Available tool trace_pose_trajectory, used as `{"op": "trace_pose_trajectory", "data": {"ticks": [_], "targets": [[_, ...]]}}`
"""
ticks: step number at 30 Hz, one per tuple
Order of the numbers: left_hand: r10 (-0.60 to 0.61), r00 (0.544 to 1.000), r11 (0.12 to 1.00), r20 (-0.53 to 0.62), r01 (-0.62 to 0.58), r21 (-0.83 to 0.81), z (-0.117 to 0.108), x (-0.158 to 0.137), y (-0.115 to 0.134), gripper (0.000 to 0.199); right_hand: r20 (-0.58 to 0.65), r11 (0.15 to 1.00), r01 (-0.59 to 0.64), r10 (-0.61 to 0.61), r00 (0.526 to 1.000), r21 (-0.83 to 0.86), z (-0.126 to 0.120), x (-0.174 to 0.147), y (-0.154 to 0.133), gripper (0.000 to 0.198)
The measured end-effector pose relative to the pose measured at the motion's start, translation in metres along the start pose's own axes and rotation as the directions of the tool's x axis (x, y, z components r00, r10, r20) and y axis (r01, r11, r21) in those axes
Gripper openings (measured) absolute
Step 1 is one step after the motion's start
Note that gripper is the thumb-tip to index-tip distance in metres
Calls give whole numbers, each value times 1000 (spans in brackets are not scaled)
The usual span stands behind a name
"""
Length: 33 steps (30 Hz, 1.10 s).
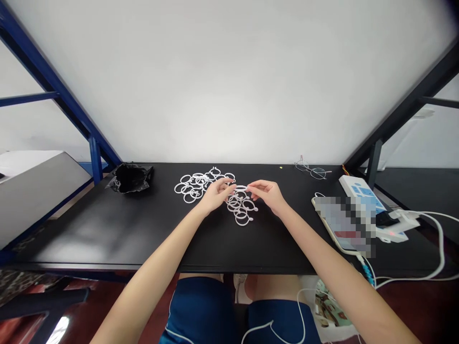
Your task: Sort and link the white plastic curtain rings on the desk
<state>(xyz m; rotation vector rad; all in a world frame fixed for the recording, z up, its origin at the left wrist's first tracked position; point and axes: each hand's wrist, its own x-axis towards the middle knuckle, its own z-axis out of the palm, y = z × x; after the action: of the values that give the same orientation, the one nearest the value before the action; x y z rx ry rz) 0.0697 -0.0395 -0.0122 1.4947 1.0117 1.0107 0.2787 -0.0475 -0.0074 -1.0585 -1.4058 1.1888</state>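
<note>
A white plastic ring (241,188) is pinched at its two sides between my left hand (217,195) and my right hand (268,194), just above the black table. Both hands have thumb and forefinger closed on it. Below the held ring lies a small heap of white rings (242,219), several with little tabs on their rims. A second heap of white rings (190,188) spreads beside and behind my left hand. Where some of these rings overlap, their exact shape is hard to make out.
A crumpled black plastic bag (131,178) stands at the back left of the table (107,229). Wire glasses (310,169) lie at the back right. A phone (340,227) with a cable and a white power strip (360,191) with plugs and wires occupy the right side.
</note>
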Motion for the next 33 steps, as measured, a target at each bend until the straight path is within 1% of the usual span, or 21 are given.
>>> {"op": "trace_pose_trajectory", "data": {"ticks": [3, 4, 6, 7, 9, 11, 13, 19, 25, 33], "targets": [[32, 991, 999, -129, -26, 45, -13, 6, -4, 40, -44, 999, -17, 15, 999, -43, -5, 3, 5, 36], [49, 986, 995, -162, -33, 99, -18, 8, -6, 37, -56, 998, -25, 21, 998, -64, -5, 3, 7, 36], [115, 971, 953, -210, -47, 301, -27, 8, -8, 29, -68, 993, -37, 30, 997, -108, -6, 4, 10, 36], [155, 962, 902, -227, -44, 430, -31, 7, -9, 25, -66, 991, -39, 31, 997, -129, -6, 4, 12, 36], [220, 944, 752, -245, -4, 659, -36, 4, -8, 21, -45, 986, -34, 27, 999, -162, -6, 5, 14, 36], [233, 941, 628, -245, 47, 777, -36, 1, -7, 20, -14, 981, -25, 23, 1000, -190, -6, 5, 16, 35], [217, 949, 574, -230, 67, 816, -34, -1, -5, 20, 7, 975, -15, 17, 1000, -220, -6, 5, 17, 34], [193, 961, 518, -196, 70, 852, -29, -2, -5, 19, 31, 962, 4, 5, 1000, -273, -6, 4, 16, 32], [155, 969, 483, -194, 97, 870, -28, -2, -6, 17, -4, 960, 7, -9, 1000, -279, -5, 3, 16, 35], [139, 970, 467, -200, 114, 877, -28, -2, -4, 19, -8, 959, 19, -22, 1000, -283, -4, 4, 18, 37]]}}
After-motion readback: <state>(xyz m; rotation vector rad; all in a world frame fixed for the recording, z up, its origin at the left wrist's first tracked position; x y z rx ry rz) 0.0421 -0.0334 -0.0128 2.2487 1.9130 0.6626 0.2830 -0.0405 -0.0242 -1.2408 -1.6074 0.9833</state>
